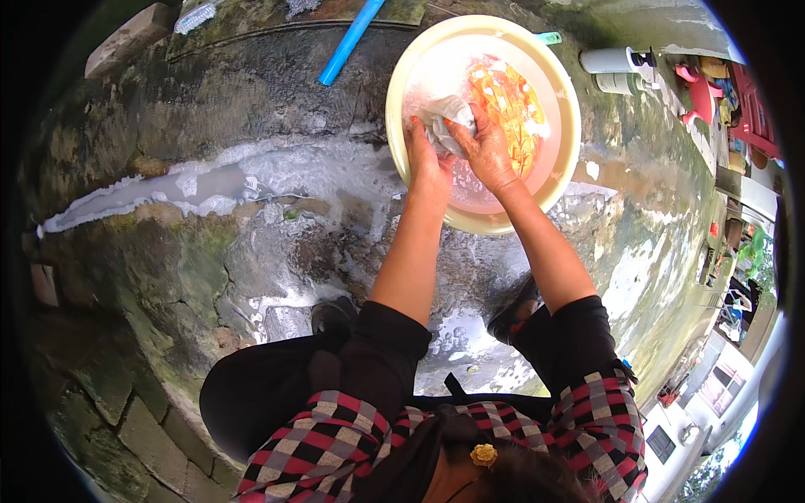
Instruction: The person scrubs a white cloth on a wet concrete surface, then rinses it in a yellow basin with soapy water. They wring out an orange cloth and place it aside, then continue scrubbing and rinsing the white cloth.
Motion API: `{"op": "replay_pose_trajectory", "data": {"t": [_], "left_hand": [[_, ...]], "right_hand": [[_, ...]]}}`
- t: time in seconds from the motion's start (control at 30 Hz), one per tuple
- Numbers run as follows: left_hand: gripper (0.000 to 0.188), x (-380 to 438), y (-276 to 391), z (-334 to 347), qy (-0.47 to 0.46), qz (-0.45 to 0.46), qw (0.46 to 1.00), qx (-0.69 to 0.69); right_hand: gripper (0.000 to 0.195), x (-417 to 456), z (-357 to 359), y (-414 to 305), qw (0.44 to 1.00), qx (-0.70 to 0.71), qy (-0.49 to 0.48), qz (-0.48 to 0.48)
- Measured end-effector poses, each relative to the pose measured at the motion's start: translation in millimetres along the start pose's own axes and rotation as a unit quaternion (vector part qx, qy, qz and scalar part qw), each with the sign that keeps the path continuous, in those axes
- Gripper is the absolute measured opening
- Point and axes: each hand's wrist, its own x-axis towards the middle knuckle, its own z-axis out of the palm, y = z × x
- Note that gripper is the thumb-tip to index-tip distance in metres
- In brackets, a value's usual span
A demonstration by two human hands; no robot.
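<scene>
A round cream plastic basin (569,126) stands on the wet ground, with sudsy water inside. Over its left half, a bunched pale grey cloth (443,119) is between my two hands. My left hand (427,151) presses it from the left, fingers pointing up. From the right, my right hand (486,148) grips it with curled fingers. An orange patterned cloth (509,113) lies in the water just right of the pale one.
Foamy water (214,182) runs along a channel at left. A blue pipe (352,41) lies beyond the basin, near a brick block (129,39). A green handle (549,38) touches the far rim. Two white bottles (607,61) and a pink plastic stool (701,94) are at right.
</scene>
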Motion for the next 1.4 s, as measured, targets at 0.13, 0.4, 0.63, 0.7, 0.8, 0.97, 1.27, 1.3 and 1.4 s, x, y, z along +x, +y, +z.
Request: {"op": "replay_pose_trajectory", "data": {"t": [0.13, 0.4, 0.63, 0.7, 0.8, 0.97, 1.27, 1.3, 1.4], "left_hand": [[0.031, -2.8, 10.3, 10.9, -0.137, -0.084, 0.983, -0.092], [0.021, -35.8, -6.2, 29.1, -0.188, 0.093, 0.965, 0.154], [0.025, -3.6, 3.3, -5.1, -0.210, 0.004, 0.978, -0.001], [0.027, -14.6, 2.2, 5.6, -0.161, 0.005, 0.986, 0.032], [0.030, -58.4, -9.2, 47.5, -0.097, 0.033, 0.986, 0.131], [0.043, -29.9, -12.6, 20.4, 0.010, 0.104, 0.994, 0.008], [0.058, -16.6, -23.3, -6.2, 0.138, 0.046, 0.971, 0.191], [0.059, -13.7, -19.2, -8.0, 0.125, 0.048, 0.973, 0.188], [0.064, -27.4, -9.8, 1.6, 0.093, 0.040, 0.978, 0.180]], "right_hand": [[0.017, -63.1, -14.0, -50.6, 0.970, -0.123, -0.100, -0.185], [0.014, 1.3, -7.3, -31.7, 0.967, -0.189, 0.123, -0.115], [0.022, -40.5, 41.2, -36.1, 0.995, 0.005, 0.090, -0.035], [0.017, -50.9, 35.0, -31.8, 0.984, -0.046, 0.074, -0.155], [0.033, 22.7, -27.8, 12.7, 0.979, -0.134, 0.142, 0.064], [0.048, 101.6, -57.3, 109.7, 0.939, -0.242, 0.243, 0.015], [0.052, 72.2, 24.4, 82.5, 0.928, -0.369, 0.001, 0.052], [0.052, 62.6, 42.0, 83.8, 0.906, -0.416, 0.068, 0.022], [0.052, 53.2, 6.6, 70.0, 0.919, -0.393, -0.040, -0.002]]}}
